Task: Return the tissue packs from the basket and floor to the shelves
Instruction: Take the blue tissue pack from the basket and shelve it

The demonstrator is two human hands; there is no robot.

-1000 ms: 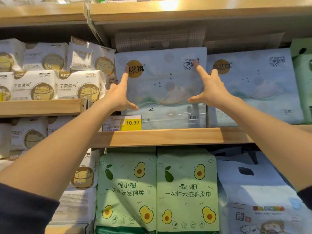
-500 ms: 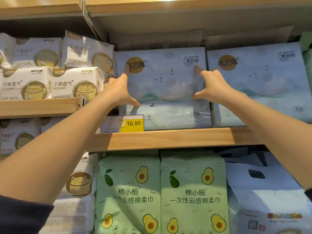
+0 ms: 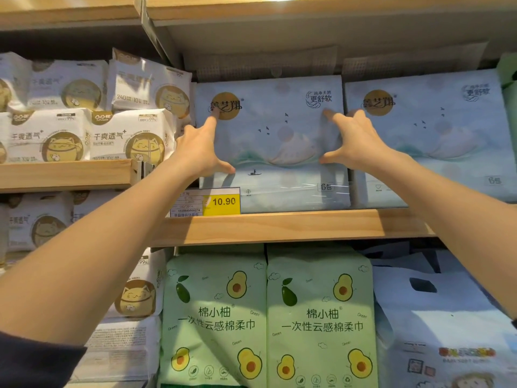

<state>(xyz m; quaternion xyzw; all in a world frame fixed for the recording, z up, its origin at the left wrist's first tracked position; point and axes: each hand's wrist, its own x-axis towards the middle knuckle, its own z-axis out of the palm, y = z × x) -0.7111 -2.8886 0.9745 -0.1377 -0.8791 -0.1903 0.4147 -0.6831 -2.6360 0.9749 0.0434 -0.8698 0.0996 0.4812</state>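
On the middle shelf (image 3: 279, 225), a pale blue tissue pack (image 3: 274, 141) stands upright with its long side level, just beside a matching pack (image 3: 436, 135). Both hands press flat on its front, the left hand (image 3: 200, 152) near the left edge, the right hand (image 3: 354, 142) near the right, each grip splayed wide and clasping nothing. Compared with half a second earlier, the hands sit almost unchanged, and the pack looks seated.

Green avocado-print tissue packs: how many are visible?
2. Both green avocado-print tissue packs stand side by side on the lower shelf, one at left, one at right. More may sit hidden behind them.
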